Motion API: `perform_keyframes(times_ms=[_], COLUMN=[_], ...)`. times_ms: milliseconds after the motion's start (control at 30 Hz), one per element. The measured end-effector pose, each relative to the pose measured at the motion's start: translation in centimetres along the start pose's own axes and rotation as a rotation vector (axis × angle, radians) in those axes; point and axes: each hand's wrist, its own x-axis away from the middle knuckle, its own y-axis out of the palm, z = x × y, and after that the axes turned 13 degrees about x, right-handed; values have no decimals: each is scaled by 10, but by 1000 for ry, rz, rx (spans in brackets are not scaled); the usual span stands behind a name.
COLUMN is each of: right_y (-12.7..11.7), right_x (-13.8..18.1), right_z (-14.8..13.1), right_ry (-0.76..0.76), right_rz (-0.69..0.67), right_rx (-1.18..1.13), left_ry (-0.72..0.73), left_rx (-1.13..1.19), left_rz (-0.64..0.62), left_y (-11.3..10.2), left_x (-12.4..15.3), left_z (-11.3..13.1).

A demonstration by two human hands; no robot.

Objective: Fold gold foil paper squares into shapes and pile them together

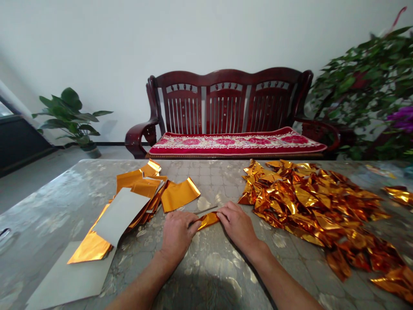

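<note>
Between my two hands, low over the table, is a strip of folded gold foil paper (208, 221) with a grey edge showing at its far side. My left hand (179, 230) grips its left end, fingers closed together. At the right end, my right hand (236, 224) pinches the paper between thumb and fingers. Left of my hands lies a loose stack of flat gold foil sheets (137, 187), some with the grey backing up. One gold sheet (180, 194) lies just beyond my left hand. A large heap of folded gold foil pieces (300, 198) spreads out to the right.
The table (213, 275) has a patterned grey cover. A grey sheet (74, 275) lies at its near left. Clear plastic (377, 174) sits at the far right. Behind the table stand a wooden bench (226, 103) and potted plants (72, 114) on both sides.
</note>
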Motion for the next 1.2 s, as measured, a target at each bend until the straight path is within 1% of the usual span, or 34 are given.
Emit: perform_keyframes(times_ms=[100, 233, 267, 300, 433, 500, 667, 867, 1067, 1200], right_y=[-2, -6, -7, -7, -5, -4, -5, -3, 0, 2], right_x=[2, 8, 9, 10, 7, 6, 5, 6, 6, 7], right_z=[-1, -7, -9, -11, -14, -14, -14, -14, -14, -14], right_ry=[-46, -146, -145, -123, 50, 88, 99, 85, 102, 103], right_rz=[22, 51, 51, 47, 5, -13, -28, -10, -27, -14], right_rx=[20, 43, 50, 55, 28, 8, -19, -12, -7, -16], left_ry=[-18, -22, -19, -17, -26, -41, -96, -139, -175, -186], left_rx=[11, 10, 11, 11, 0, -11, -11, -30, -43, -47], left_rz=[10, -4, -8, -10, -1, 6, 40, 57, 46, 42], left_y=[-2, -6, -6, -7, -8, -7, -4, -2, -4, -5], left_x=[1, 0, 0, -1, -2, -3, -4, -5, -6, -8], left_z=[-1, -4, -4, -5, -5, -6, -9, -13, -11, -11])
